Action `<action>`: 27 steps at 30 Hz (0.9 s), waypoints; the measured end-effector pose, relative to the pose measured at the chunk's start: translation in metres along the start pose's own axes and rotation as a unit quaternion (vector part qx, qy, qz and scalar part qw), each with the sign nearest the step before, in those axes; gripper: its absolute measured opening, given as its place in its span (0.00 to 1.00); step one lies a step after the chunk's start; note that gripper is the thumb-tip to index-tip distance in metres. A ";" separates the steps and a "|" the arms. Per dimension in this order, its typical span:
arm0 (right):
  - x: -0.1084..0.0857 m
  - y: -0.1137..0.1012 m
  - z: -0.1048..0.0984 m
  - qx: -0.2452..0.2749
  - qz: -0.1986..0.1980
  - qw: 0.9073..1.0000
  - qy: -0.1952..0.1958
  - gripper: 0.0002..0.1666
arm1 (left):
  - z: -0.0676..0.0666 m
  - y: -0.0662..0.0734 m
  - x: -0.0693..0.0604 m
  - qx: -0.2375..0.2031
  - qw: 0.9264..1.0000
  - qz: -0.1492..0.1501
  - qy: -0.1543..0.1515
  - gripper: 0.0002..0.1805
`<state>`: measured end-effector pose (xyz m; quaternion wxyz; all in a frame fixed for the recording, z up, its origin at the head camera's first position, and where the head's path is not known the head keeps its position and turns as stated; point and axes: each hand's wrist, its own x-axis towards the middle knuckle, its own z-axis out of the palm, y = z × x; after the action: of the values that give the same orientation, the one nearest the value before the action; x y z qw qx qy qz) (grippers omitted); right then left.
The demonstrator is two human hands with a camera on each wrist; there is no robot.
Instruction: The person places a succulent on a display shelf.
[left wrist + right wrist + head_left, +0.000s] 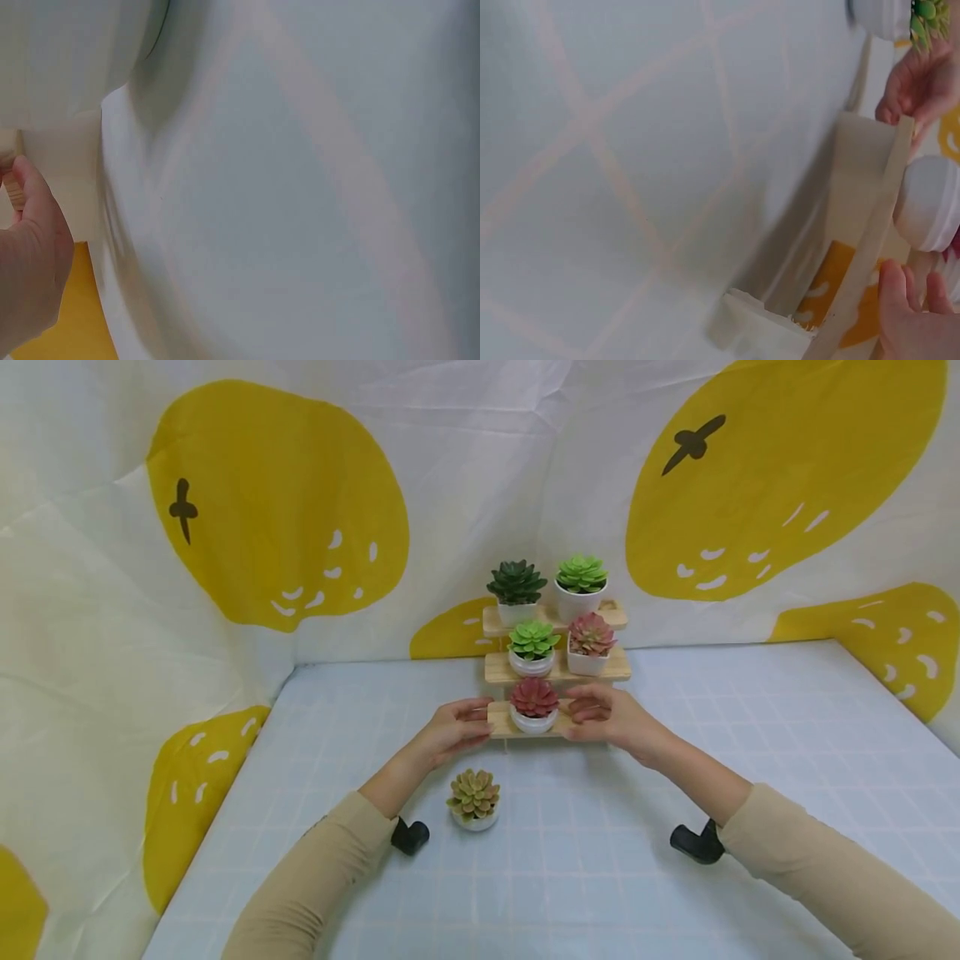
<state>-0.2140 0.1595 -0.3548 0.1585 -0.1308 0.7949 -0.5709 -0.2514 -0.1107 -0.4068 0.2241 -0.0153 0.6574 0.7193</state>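
Note:
A three-step wooden plant stand (501,670) holds several potted succulents. On its lowest step, a dark red succulent (534,697) sits in a round white pot (928,202). My left hand (453,729) pinches the left end of that step; the left wrist view shows its fingertips on the wood. My right hand (611,720) hovers over the right end of the step, beside the red succulent's pot, fingers loosely bent. Whether its fingertips touch the wood is hard to see. A yellowish-green succulent (474,795) in a white pot stands on the table in front of the stand.
Above, the middle step bears a light green succulent (532,642) and a pink one (591,637). A dark green succulent (517,583) and a bright green one (581,577) occupy the top step. A lemon-print curtain (510,468) hangs behind the checked tabletop (570,885).

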 end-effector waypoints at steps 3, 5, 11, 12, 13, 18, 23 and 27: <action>-0.005 0.000 -0.001 -0.010 0.002 1.000 -0.005 0.36 | 0.001 0.001 0.000 0.001 1.000 -0.002 0.003 0.28; -0.009 -0.001 -0.002 -0.014 0.002 1.000 -0.008 0.36 | 0.001 0.001 0.000 0.000 1.000 -0.002 0.005 0.28; -0.016 0.000 0.000 -0.024 0.004 1.000 -0.019 0.36 | 0.001 0.001 0.000 -0.002 1.000 -0.004 0.005 0.28; -0.017 0.000 0.001 -0.023 0.003 1.000 -0.021 0.36 | 0.001 0.001 0.000 -0.002 1.000 -0.004 0.005 0.28; -0.018 0.000 0.002 -0.018 0.000 1.000 -0.024 0.36 | 0.000 0.001 -0.001 -0.001 1.000 -0.004 0.006 0.28; -0.019 0.000 0.012 0.007 -0.014 0.999 -0.051 0.34 | 0.000 0.002 -0.001 0.001 1.000 -0.006 0.009 0.28; -0.018 0.001 0.028 0.018 -0.017 0.996 -0.087 0.35 | 0.001 0.002 -0.001 0.000 1.000 -0.003 0.005 0.28; -0.017 0.003 0.044 0.038 -0.016 0.992 -0.121 0.36 | 0.001 0.001 -0.002 0.003 1.000 0.001 0.003 0.28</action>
<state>-0.1810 0.1286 -0.3693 0.2497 -0.2054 0.7456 -0.5827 -0.2497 -0.1102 -0.4053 0.2212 -0.0164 0.6606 0.7172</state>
